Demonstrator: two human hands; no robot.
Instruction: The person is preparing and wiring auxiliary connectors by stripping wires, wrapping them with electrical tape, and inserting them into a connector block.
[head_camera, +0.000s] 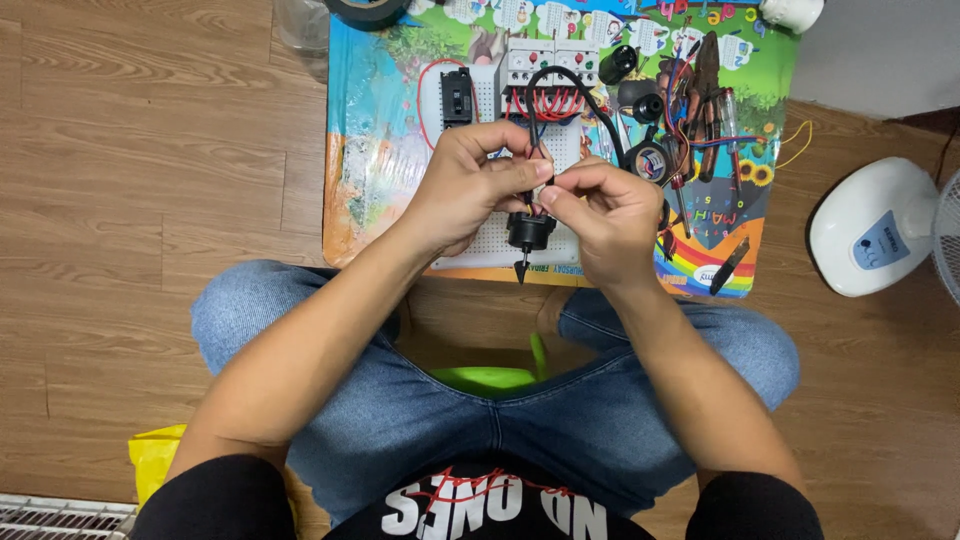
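Note:
My left hand (462, 188) and my right hand (607, 215) meet above a white perforated board (482, 232), fingertips pinched together on the top of a small black round part (528, 233) with a pointed tip hanging down. A black cable (584, 98) arcs from my fingers back to white switch modules (548, 62) wired with red leads at the board's far end. A black switch box (457, 96) sits on the board's left side.
A colourful play mat (382, 150) lies on the wooden floor under the board. Pliers, screwdrivers and black round parts (690, 110) lie on the mat's right side. A white fan base (872, 227) stands at right. A yellow bag (155, 458) is at lower left, and a green stool (485, 378) between my knees.

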